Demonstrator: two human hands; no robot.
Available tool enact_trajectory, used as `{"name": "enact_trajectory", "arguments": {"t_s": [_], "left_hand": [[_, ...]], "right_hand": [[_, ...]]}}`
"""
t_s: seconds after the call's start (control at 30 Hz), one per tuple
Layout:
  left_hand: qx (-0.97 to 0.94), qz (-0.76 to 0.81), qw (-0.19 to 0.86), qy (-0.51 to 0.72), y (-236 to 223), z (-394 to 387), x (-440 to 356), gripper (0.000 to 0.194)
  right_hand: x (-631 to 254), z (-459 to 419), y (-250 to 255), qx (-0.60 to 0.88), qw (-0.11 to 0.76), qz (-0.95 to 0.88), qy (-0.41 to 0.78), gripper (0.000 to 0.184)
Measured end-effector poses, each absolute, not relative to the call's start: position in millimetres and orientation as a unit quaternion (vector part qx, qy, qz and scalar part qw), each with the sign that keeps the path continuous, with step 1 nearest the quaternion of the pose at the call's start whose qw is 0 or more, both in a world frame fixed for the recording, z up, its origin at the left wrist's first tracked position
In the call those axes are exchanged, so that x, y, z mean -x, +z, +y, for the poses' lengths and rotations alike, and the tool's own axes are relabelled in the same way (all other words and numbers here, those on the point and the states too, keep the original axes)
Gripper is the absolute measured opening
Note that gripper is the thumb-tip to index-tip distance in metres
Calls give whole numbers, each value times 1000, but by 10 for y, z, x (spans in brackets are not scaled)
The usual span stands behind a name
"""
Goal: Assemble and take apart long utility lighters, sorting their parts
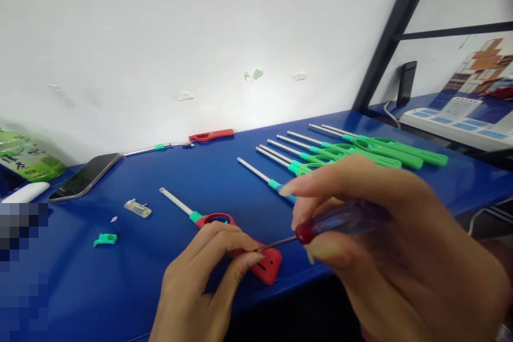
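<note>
My right hand (372, 246) grips a screwdriver (304, 231) with a clear purple handle and a red collar. Its thin shaft points left, and the tip ends between the thumb and forefinger of my left hand (208, 272), which are pinched together. Whether a small screw is also between them is hidden. Under my left hand a red gas lighter (272, 264) with a long metal nozzle lies on the blue table, its handle partly covered by my fingers. Just beyond my right hand, a lighter with a blue handle (286, 192) is partly hidden.
Several green lighters (385, 157) lie in a row at right. At left are a clear plastic piece (138, 208), a teal trigger piece (106, 239) and a phone (86, 176). A red casing half (211, 135) and a metal rod (146, 149) lie by the wall.
</note>
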State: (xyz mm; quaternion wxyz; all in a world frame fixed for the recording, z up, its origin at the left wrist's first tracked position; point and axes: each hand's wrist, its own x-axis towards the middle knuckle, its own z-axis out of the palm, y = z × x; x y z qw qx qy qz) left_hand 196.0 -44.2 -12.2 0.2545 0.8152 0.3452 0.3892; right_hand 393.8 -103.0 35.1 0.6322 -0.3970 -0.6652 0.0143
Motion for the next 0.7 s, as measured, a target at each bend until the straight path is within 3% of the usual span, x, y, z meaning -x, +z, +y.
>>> {"name": "enact_trajectory", "arguments": {"t_s": [0.1,0.27,0.7], "left_hand": [[-830,330,259,368,-127,-449,-2008,13],[-863,286,250,334,-205,-450,-2041,19],[-915,222,130,311,-405,-362,-2063,28]], "right_hand": [[-3921,-1025,422,405,612,-676,66,40],[-3914,-978,321,402,575,-706,96,28],[-3924,-973,129,426,562,-705,77,23]]}}
